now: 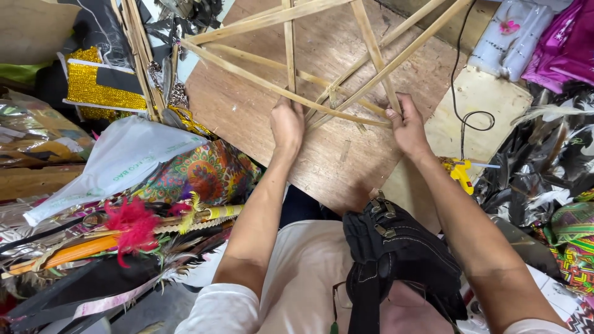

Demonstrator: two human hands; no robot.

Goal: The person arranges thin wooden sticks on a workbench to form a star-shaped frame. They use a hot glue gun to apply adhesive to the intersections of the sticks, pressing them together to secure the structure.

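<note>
both hands clenched on bamboo frame [322, 80] | left hand [288, 125] | right hand [407, 128] | over plywood board [247, 105]

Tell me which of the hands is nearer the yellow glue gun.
Right. The right hand grips the bamboo frame just above-left of the glue gun; the left hand is farther left.

Pale bamboo-strip frame [322, 68], strips crossing in a star-like lattice, lying flat on the far wooden board.
</note>
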